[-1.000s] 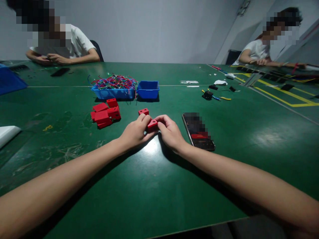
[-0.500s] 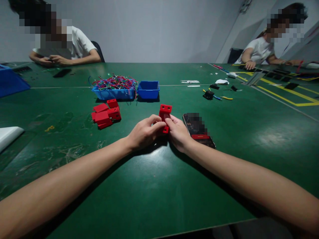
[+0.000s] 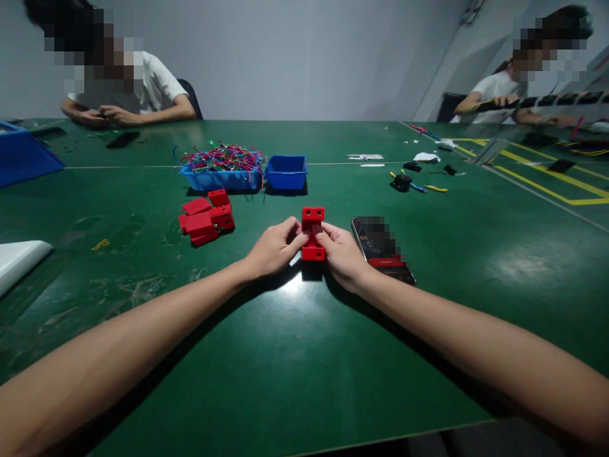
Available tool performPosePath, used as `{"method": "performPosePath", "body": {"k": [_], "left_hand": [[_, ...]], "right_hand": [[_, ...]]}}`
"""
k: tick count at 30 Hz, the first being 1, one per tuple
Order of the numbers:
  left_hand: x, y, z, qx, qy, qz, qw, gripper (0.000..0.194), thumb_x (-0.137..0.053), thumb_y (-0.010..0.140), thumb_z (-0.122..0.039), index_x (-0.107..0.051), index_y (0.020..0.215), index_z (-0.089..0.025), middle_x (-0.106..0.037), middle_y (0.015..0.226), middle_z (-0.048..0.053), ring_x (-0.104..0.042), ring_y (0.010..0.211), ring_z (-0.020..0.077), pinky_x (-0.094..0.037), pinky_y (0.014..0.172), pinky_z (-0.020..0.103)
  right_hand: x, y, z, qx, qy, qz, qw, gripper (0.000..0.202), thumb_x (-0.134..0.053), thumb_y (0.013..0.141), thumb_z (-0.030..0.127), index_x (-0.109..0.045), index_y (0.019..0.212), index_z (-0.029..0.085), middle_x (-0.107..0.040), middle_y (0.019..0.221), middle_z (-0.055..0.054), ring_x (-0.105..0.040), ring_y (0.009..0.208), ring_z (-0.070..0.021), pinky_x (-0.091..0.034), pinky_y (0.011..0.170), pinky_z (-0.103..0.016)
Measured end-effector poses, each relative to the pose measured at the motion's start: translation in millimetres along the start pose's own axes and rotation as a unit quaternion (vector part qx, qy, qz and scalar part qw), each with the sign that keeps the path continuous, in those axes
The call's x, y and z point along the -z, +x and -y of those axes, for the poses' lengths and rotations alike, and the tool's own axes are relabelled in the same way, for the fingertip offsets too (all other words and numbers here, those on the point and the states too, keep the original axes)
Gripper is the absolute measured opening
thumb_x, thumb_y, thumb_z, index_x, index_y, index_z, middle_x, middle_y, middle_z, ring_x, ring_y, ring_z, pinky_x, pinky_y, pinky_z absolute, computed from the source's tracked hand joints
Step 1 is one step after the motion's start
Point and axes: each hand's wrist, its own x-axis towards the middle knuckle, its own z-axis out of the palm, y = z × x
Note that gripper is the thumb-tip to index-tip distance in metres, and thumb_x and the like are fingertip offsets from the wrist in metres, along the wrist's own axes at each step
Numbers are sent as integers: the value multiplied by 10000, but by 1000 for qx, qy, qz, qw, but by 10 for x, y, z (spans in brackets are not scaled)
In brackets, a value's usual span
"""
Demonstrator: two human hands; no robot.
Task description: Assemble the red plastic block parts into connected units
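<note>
Both hands grip one red block-shaped part (image 3: 313, 215) with small round holes at its upper and lower ends, held just above the green table. My left hand (image 3: 276, 246) is closed on its left side, thumb against the middle. From the right, my right hand (image 3: 343, 252) pinches it, thumb also on the front. The fingertips behind the part are hidden. A pile of similar red parts (image 3: 204, 219) lies to the left beyond my left hand. Just right of my right hand is a phone (image 3: 380, 244) with its screen lit.
A blue tray (image 3: 223, 181) heaped with coloured wires stands beyond the pile, beside a smaller blue bin (image 3: 286, 171). A black piece with wires (image 3: 401, 182) lies at right. Two people sit across the green table (image 3: 304, 368); the right one holds a black strip (image 3: 561, 99).
The red part has tipped so both holed ends now face me, and my left fingers have shifted to its side. The person at right has lifted a black strip.
</note>
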Motion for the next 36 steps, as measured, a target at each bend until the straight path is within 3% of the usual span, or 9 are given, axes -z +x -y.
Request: {"method": "performPosePath", "body": {"k": [7,16,27,36], "left_hand": [[-15,-5,24,11,-17,-17,1000,248,-455,909,-406,-523,829,-181,-647,826,24,-575,732,166,-449,720,307],[-6,-36,22,-17,-4,-24,1000,285,-445,921,-438,-497,794,-187,-546,679,-22,-488,610,133,-373,613,264],[108,-22,65,-41,-62,70,995,291,-367,1002,-433,-491,891,-194,-563,729,-15,-554,670,147,-416,642,267],[98,-25,85,-40,-92,64,993,307,-376,1004,-446,-499,897,-186,-557,745,-14,-544,686,139,-414,640,263]], "right_hand": [[-9,-21,2,14,-22,12,1000,264,-695,825,412,-690,963,187,-741,896,-21,-668,784,-161,-502,777,-302],[-11,-35,17,-5,-70,-4,998,214,-613,856,353,-676,977,187,-739,864,-16,-660,767,-167,-495,723,-299],[19,-30,-21,6,-36,12,999,281,-629,881,425,-645,1055,204,-753,967,-40,-713,856,-189,-546,850,-353],[2,-53,-2,9,-48,20,999,313,-630,883,466,-620,1067,214,-750,919,-46,-719,825,-201,-552,825,-376]]}}
